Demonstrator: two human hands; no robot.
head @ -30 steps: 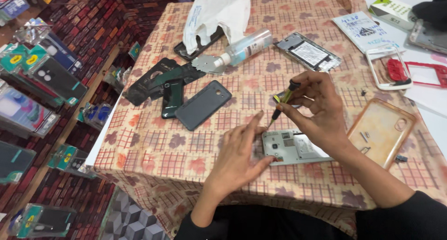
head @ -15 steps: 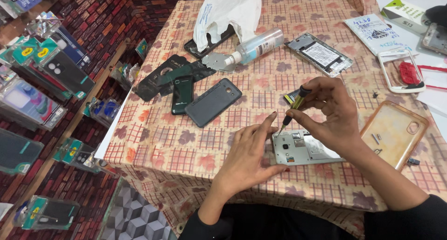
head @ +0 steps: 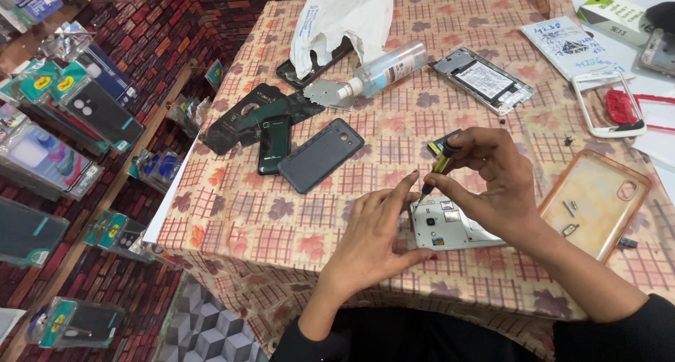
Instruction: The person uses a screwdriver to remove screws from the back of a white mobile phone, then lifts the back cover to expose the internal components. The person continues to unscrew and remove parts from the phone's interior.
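1. The right hand pinched a small screwdriver between closed fingertips, its tip tilted down onto the opened phone, apparently to work a screw.
2. The left hand lay flat and open, gripping nothing, fingers pressed against the phone's edge at nine o'clock, likely steadying it.
3. The phone, grey metal and flat, rested on a checked tablecloth.
4. A clear glossy case holding tiny parts lay at three o'clock.
5. A matte dark back cover lay at ten o'clock.
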